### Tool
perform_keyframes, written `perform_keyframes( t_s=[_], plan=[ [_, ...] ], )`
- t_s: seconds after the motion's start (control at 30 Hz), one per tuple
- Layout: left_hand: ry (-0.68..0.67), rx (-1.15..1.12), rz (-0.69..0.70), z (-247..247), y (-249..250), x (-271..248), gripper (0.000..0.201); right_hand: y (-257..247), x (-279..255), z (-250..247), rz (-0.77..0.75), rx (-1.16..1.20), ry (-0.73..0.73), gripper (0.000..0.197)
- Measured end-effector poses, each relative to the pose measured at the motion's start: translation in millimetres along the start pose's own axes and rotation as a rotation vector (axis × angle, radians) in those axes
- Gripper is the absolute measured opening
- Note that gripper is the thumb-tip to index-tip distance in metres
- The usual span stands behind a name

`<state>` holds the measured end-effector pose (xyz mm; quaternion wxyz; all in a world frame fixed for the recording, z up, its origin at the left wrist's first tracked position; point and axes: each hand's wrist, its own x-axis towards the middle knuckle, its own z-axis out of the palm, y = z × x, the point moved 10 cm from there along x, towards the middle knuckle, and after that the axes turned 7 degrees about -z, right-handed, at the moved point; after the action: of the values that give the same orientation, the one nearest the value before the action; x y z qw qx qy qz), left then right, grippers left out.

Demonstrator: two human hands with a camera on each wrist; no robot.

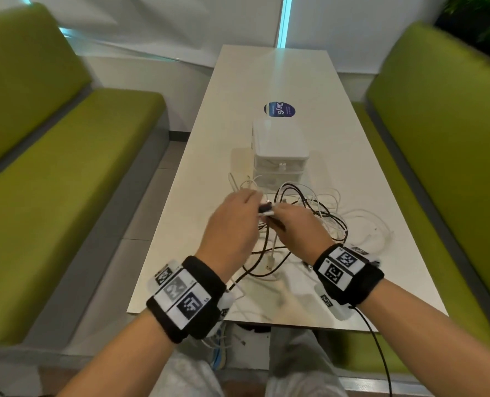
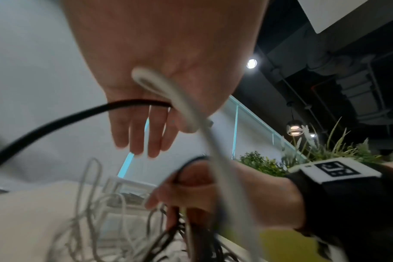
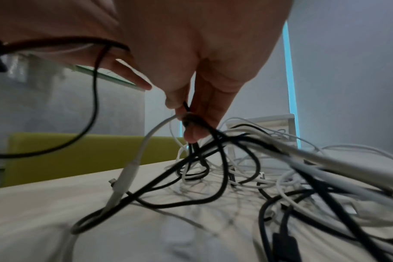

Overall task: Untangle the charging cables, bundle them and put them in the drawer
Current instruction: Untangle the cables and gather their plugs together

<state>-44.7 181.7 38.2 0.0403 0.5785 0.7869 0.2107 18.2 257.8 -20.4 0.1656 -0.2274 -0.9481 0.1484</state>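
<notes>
A tangle of black and white charging cables [image 1: 324, 222] lies on the white table [image 1: 295, 81] in front of a white drawer unit [image 1: 278, 147] with its drawers closed. Both hands meet just above the heap. My left hand [image 1: 255, 202] holds a white cable [image 2: 191, 113] against the thumb, its other fingers [image 2: 141, 134] fairly straight, and a black cable [image 2: 45, 127] crosses the palm. My right hand [image 1: 278, 216] pinches a black cable [image 3: 186, 106] between thumb and fingers, lifting it out of the tangle [image 3: 236, 159]. A white connector [image 3: 132, 170] hangs beside it.
Green padded benches [image 1: 51, 196] [image 1: 438, 167] flank the narrow table. A round blue sticker [image 1: 279, 109] lies behind the drawer unit. Cable ends trail toward the table's near edge [image 1: 266, 319]. Plants [image 1: 481, 18] stand at the far right.
</notes>
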Motion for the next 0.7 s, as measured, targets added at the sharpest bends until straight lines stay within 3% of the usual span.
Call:
perform_keyframes(
  t_s=[0.13,0.4,0.7],
  plan=[
    [-0.189,0.207,-0.101,35.5,0.6,5.8,0.02,-16.3,-5.1,4.0,-0.057,-0.045,-0.047,0.023],
    [-0.326,0.343,-0.028,58.7,-0.9,5.6,0.021,-7.4,-13.6,5.9,0.003,0.06,-0.046,0.022],
    [-0.234,0.286,0.007,38.4,-11.1,0.7,0.02,-9.1,-4.5,7.4,-0.08,0.01,-0.114,0.015]
  ],
)
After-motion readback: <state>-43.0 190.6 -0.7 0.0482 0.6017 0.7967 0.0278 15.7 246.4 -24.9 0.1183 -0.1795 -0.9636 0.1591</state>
